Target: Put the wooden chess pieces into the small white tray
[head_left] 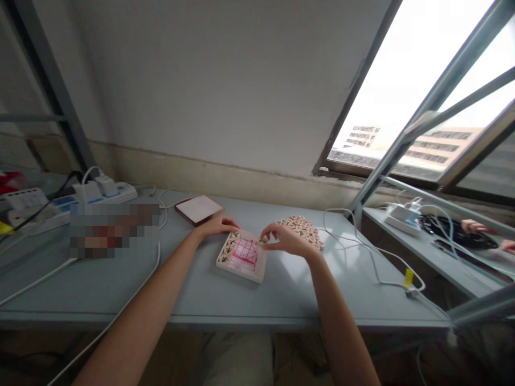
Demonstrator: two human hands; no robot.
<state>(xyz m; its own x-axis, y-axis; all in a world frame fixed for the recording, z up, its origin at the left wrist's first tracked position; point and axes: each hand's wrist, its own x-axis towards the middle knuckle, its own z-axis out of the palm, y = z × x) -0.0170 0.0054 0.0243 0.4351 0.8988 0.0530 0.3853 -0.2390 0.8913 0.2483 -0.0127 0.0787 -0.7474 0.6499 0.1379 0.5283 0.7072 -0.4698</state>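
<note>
A shallow white square box (240,273) lies on the desk in front of me, with a folded sheet with pink grid lines (246,254) inside. Several round Chinese chess pieces (226,250) with dark characters form a row along its left side. My left hand (217,225) rests at the box's far left corner, fingers stretched out and apart. Between the thumb and fingers of my right hand (285,239) is another Chinese chess piece (263,242), at the box's far right corner. Just behind that hand, many more pieces (303,229) lie in a flat pile.
A dark red box lid (199,209) with a pale top lies behind my left hand. Power strips (100,193) and white cables (372,257) spread over both sides of the grey desk (201,300). At far right, another person's hand (473,225) is near black cables.
</note>
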